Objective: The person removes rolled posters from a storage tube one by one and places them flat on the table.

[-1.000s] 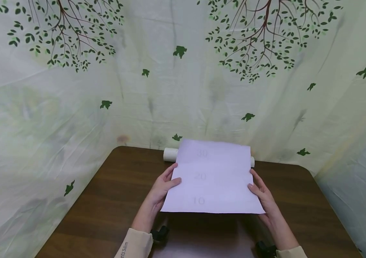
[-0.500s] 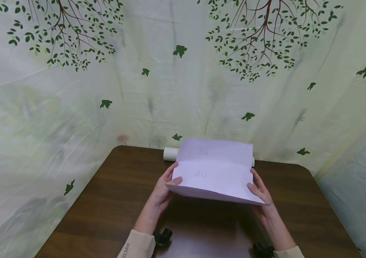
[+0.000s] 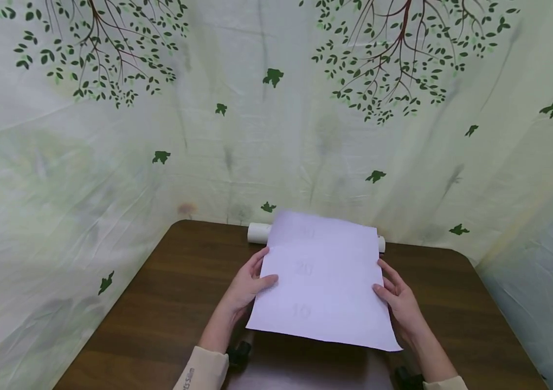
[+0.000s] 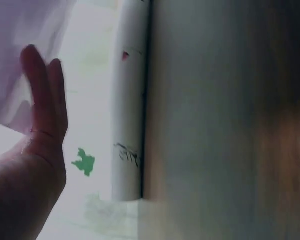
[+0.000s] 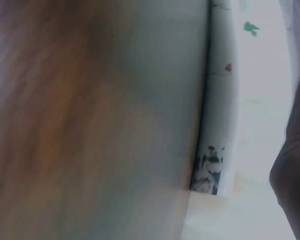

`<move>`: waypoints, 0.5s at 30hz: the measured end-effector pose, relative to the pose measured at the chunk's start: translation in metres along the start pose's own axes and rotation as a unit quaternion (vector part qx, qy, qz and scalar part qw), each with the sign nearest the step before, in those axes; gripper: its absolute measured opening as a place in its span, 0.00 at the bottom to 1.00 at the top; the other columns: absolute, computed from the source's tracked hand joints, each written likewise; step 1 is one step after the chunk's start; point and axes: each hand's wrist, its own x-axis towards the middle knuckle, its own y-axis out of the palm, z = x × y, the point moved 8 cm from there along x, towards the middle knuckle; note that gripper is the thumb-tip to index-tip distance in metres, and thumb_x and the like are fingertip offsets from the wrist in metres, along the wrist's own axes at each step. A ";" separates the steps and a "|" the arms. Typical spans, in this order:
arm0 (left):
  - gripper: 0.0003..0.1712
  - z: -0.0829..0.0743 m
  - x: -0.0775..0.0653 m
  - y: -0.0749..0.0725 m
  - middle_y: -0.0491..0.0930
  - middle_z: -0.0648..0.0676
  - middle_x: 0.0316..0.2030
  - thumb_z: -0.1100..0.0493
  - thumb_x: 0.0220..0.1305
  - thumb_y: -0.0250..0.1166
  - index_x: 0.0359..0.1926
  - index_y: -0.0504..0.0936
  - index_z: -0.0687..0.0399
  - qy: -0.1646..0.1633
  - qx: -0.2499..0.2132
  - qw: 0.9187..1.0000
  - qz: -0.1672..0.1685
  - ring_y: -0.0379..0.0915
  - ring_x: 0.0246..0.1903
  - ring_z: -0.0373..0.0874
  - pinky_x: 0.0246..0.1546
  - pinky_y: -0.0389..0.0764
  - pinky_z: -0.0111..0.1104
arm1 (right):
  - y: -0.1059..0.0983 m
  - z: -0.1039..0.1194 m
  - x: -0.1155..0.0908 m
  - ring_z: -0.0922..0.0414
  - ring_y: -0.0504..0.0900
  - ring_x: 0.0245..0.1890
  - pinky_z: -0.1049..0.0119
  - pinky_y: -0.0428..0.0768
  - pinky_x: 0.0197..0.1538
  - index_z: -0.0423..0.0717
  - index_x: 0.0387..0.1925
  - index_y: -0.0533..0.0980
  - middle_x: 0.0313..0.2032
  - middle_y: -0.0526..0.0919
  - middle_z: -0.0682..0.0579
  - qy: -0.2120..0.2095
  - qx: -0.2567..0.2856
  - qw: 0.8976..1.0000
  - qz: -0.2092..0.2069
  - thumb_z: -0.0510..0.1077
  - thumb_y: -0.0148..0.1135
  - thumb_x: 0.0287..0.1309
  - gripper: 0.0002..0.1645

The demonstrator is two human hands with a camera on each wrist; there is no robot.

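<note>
A white sheet of paper (image 3: 327,287) is held up over the table, tilted, with faint numbers 10 and 20 readable and another blurred near its top. My left hand (image 3: 244,287) pinches its left edge, thumb on the near face and fingers behind. On the opposite edge, my right hand (image 3: 403,303) grips in the same way. The left wrist view shows the left hand (image 4: 40,145) with fingers against the paper's back (image 4: 10,65). Only part of the right hand (image 5: 295,155) appears in the right wrist view; its fingertips are cut off.
Behind the paper, a white roll (image 3: 258,233) lies along the far edge of the brown wooden table (image 3: 159,303). Dark and red marks show on the roll (image 4: 129,110) in the left wrist view. A leaf-patterned cloth (image 3: 306,135) hangs behind the table.
Half a second ago the paper's lower part was bent up toward the hands, hiding the 10. Now it hangs down again, its lower right corner lower than before.
</note>
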 end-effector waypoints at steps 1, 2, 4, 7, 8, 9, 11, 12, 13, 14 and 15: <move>0.50 0.001 -0.001 -0.001 0.64 0.62 0.79 0.64 0.68 0.72 0.84 0.56 0.50 -0.003 0.024 1.000 -0.005 0.79 0.62 0.52 0.57 0.87 0.41 | 0.000 -0.002 0.000 0.65 0.89 0.47 0.66 0.89 0.48 0.53 0.84 0.54 0.61 0.86 0.63 0.002 -0.023 1.000 -0.003 0.42 0.60 0.77 0.42; 0.50 0.003 -0.001 -0.003 0.65 0.62 0.79 0.63 0.67 0.73 0.83 0.57 0.49 -0.007 0.049 0.999 -0.010 0.80 0.61 0.53 0.57 0.87 0.44 | 0.000 -0.003 0.001 0.65 0.89 0.47 0.67 0.88 0.49 0.52 0.84 0.55 0.64 0.85 0.56 0.002 -0.042 0.999 -0.003 0.42 0.60 0.77 0.42; 0.50 0.004 -0.004 -0.005 0.65 0.63 0.79 0.61 0.66 0.74 0.83 0.59 0.48 -0.014 0.093 0.995 -0.022 0.82 0.58 0.54 0.56 0.87 0.48 | 0.000 -0.006 0.003 0.67 0.87 0.49 0.69 0.87 0.50 0.50 0.84 0.55 0.71 0.79 0.42 0.000 -0.063 0.998 0.004 0.41 0.61 0.76 0.42; 0.52 0.007 -0.008 -0.005 0.64 0.64 0.79 0.61 0.64 0.76 0.83 0.59 0.48 -0.024 0.137 0.990 -0.021 0.83 0.57 0.55 0.54 0.88 0.50 | 0.001 -0.008 0.006 0.69 0.86 0.51 0.72 0.85 0.51 0.47 0.84 0.55 0.74 0.70 0.28 0.002 -0.088 0.996 0.015 0.39 0.61 0.76 0.42; 0.52 0.008 -0.008 -0.005 0.64 0.65 0.79 0.62 0.64 0.76 0.83 0.59 0.49 -0.025 0.149 0.988 -0.017 0.83 0.57 0.56 0.54 0.88 0.50 | 0.002 -0.009 0.007 0.69 0.85 0.51 0.72 0.85 0.52 0.46 0.83 0.55 0.74 0.69 0.28 0.003 -0.091 0.996 0.019 0.39 0.61 0.75 0.42; 0.53 0.008 -0.009 -0.005 0.64 0.65 0.78 0.62 0.63 0.76 0.83 0.58 0.50 -0.024 0.159 0.987 -0.012 0.83 0.58 0.57 0.55 0.88 0.51 | 0.002 -0.010 0.008 0.68 0.85 0.52 0.72 0.85 0.52 0.46 0.84 0.55 0.74 0.69 0.28 0.005 -0.095 0.995 0.025 0.39 0.61 0.75 0.43; 0.53 0.010 -0.010 -0.005 0.67 0.67 0.77 0.62 0.62 0.76 0.83 0.58 0.52 -0.021 0.188 0.982 -0.005 0.82 0.60 0.58 0.56 0.87 0.51 | 0.003 -0.011 0.009 0.64 0.85 0.55 0.72 0.85 0.52 0.44 0.83 0.55 0.73 0.70 0.28 0.010 -0.107 0.994 0.034 0.39 0.62 0.75 0.43; 0.53 0.010 -0.010 -0.005 0.69 0.67 0.75 0.62 0.62 0.77 0.83 0.59 0.54 -0.017 0.208 0.978 -0.004 0.81 0.62 0.59 0.57 0.86 0.51 | 0.004 -0.012 0.009 0.62 0.85 0.56 0.71 0.85 0.52 0.43 0.83 0.56 0.73 0.71 0.28 0.016 -0.112 0.993 0.037 0.39 0.63 0.74 0.43; 0.53 0.011 -0.010 -0.006 0.71 0.68 0.74 0.62 0.62 0.77 0.83 0.59 0.54 -0.015 0.228 0.974 -0.003 0.80 0.63 0.60 0.58 0.85 0.52 | 0.004 -0.013 0.009 0.59 0.85 0.58 0.70 0.85 0.53 0.42 0.83 0.56 0.73 0.71 0.28 0.022 -0.119 0.992 0.044 0.38 0.63 0.74 0.43; 0.53 0.012 -0.010 -0.007 0.72 0.68 0.73 0.61 0.61 0.78 0.82 0.60 0.55 -0.014 0.249 0.968 -0.005 0.78 0.65 0.60 0.60 0.84 0.52 | 0.005 -0.014 0.009 0.56 0.85 0.59 0.69 0.86 0.53 0.41 0.82 0.56 0.73 0.72 0.28 0.028 -0.127 0.990 0.050 0.39 0.64 0.73 0.43; 0.53 0.013 -0.010 -0.009 0.73 0.68 0.72 0.60 0.61 0.78 0.82 0.61 0.54 -0.016 0.271 0.963 -0.006 0.78 0.65 0.60 0.61 0.83 0.53 | 0.006 -0.016 0.009 0.53 0.84 0.60 0.68 0.86 0.53 0.40 0.82 0.56 0.72 0.72 0.28 0.035 -0.135 0.989 0.056 0.39 0.64 0.73 0.44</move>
